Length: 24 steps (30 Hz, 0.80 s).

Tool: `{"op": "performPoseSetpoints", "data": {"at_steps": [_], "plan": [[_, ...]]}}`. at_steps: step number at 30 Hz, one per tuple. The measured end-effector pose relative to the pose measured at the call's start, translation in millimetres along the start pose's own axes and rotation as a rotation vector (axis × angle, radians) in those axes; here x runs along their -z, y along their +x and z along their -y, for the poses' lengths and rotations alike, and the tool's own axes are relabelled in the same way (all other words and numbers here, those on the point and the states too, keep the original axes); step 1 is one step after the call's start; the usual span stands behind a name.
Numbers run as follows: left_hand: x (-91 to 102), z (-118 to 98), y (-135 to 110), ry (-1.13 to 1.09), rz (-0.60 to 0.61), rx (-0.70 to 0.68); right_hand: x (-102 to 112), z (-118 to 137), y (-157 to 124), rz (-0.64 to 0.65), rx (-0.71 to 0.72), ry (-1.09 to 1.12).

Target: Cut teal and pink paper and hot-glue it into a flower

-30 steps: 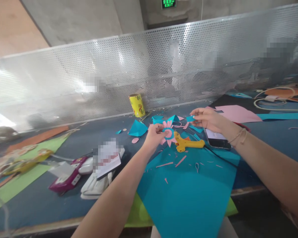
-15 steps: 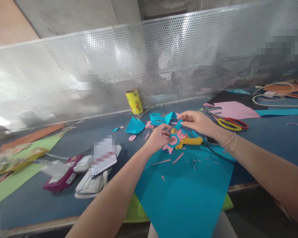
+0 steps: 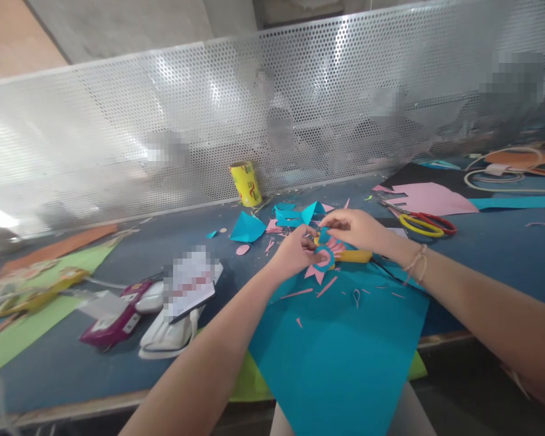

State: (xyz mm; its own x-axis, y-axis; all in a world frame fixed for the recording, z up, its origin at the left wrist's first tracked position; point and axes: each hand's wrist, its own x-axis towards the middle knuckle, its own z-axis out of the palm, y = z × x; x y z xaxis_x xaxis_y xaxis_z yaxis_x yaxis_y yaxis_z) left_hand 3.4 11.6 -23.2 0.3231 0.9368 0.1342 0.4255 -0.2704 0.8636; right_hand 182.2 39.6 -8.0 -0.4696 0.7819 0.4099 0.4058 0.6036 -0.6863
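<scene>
My left hand [image 3: 295,251] is closed on a paper rosette [image 3: 323,259] made of pink folds with a blue ring and pink pointed tails. Close above it, my right hand [image 3: 349,229] pinches a small blue paper strip [image 3: 323,235] at the rosette's upper edge. Behind the rosette lies a yellow glue gun [image 3: 356,256], partly covered by it, its black cord running right under my forearm. Beneath both hands a large blue paper sheet [image 3: 340,357] hangs over the table's front edge. Thin pink scraps [image 3: 327,287] and a small paper loop [image 3: 356,297] rest on it.
Beyond my hands are folded blue paper pieces [image 3: 247,227] and a yellow tape roll [image 3: 245,184] by a perforated metal screen [image 3: 209,121]. To the right lie scissors [image 3: 420,225] and pink paper [image 3: 431,198]. A purple power strip [image 3: 111,324] and white charger [image 3: 168,336] sit left.
My right hand has brought the blue strip down and left, against the rosette's upper edge. My left hand and the rosette have shifted slightly right.
</scene>
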Motion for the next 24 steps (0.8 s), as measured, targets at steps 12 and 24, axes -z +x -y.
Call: {"op": "performPoseSetpoints", "data": {"at_steps": [12, 24], "plan": [[-1.9, 4, 7, -0.015, -0.056, -0.065, -1, 4, 0, 0.086, -0.062, 0.038], [-3.2, 0, 5, -0.037, -0.051, -0.058, -1, -5, 2, 0.131, -0.084, 0.132]]}}
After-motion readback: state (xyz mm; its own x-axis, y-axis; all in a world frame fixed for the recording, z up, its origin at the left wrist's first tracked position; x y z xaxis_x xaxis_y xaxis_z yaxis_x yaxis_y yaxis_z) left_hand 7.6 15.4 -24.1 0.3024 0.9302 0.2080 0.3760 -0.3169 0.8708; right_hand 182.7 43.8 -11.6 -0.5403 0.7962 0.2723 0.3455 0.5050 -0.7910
